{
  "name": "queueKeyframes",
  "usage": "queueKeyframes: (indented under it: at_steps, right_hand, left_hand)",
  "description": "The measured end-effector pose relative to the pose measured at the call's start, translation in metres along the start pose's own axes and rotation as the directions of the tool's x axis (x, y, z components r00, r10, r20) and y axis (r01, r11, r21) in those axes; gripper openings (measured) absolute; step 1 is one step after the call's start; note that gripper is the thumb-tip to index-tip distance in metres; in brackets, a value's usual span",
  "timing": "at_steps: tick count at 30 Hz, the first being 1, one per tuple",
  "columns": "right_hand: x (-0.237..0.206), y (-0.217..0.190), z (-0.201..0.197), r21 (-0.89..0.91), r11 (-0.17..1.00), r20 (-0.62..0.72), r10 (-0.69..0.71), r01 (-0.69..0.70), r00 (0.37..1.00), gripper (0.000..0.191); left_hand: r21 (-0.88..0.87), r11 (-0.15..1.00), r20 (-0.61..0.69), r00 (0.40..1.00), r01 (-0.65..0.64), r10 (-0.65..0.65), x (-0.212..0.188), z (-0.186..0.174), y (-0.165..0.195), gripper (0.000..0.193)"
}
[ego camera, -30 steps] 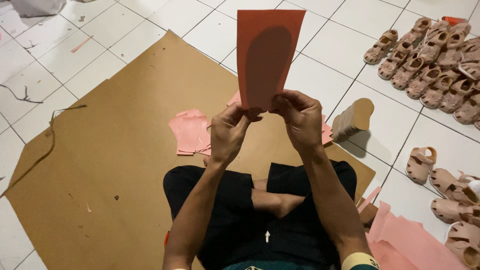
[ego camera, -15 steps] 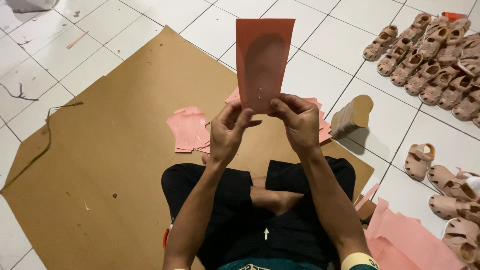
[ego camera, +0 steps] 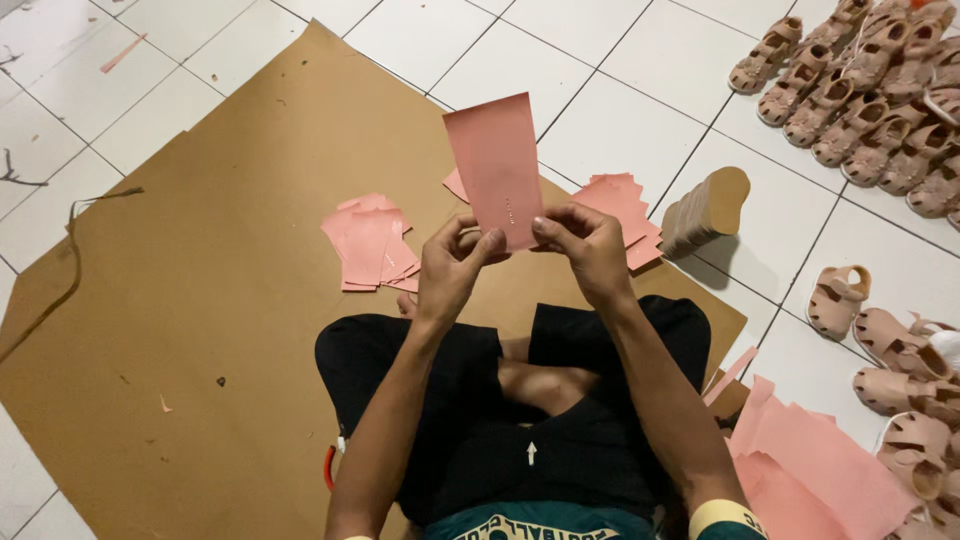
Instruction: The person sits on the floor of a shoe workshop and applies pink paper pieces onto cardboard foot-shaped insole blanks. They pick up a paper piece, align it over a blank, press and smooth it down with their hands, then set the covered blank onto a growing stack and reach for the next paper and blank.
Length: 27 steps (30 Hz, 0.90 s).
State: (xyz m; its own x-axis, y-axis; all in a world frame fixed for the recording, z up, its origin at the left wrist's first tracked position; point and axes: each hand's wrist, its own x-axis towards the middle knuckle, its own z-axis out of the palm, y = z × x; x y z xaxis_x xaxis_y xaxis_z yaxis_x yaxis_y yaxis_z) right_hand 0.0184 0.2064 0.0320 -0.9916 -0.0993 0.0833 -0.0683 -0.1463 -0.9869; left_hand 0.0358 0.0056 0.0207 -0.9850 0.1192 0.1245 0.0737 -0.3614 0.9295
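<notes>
We have both hands up in front of us, and between them stands a flat, rectangular sheet of salmon-pink material [ego camera: 497, 165], held upright so its face is turned to us for a good look. Our left hand [ego camera: 452, 275] pinches the sheet's lower left edge, thumb on the near face, and our right hand [ego camera: 590, 255] pinches the lower right corner the same way, so the piece rises clear above both hands. Beyond the left hand lies a loose pile of cut pink pieces [ego camera: 370, 245] on the big brown cardboard sheet [ego camera: 230, 200], within easy reach. Beyond the right hand sits a second pink pile [ego camera: 625, 205], and past that a stack of tan shoe soles [ego camera: 705, 210]. Farther right, rows of beige sandals [ego camera: 860, 90] wait on the white tiled floor [ego camera: 620, 90].
</notes>
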Motion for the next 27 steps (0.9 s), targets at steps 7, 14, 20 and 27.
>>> queueKeyframes:
  at_steps: [7, 14, 20, 27]
  right_hand:
    - [0.007, 0.051, -0.006, 0.016, 0.996, -0.033, 0.085, -0.084, 0.996, 0.028]
    - [0.024, 0.077, -0.045, -0.219, 0.974, -0.015, 0.048, -0.050, 0.999, 0.026]
    - [0.029, 0.066, -0.055, -0.418, 0.908, 0.142, 0.113, -0.044, 0.983, 0.027]
    - [0.016, 0.061, -0.035, -0.003, 0.989, -0.076, 0.148, -0.149, 0.986, 0.034]
  left_hand:
    - [-0.262, 0.959, -0.153, 0.977, 0.106, -0.150, 0.000, 0.003, -0.072, 0.045]
    - [-0.125, 0.944, -0.399, 0.856, 0.304, -0.328, -0.021, -0.037, -0.098, 0.082]
    - [0.720, 0.687, -0.116, 0.959, -0.099, 0.260, -0.019, -0.054, -0.079, 0.074]
    - [0.309, 0.940, -0.169, 0.981, 0.145, -0.096, -0.018, -0.017, -0.076, 0.029]
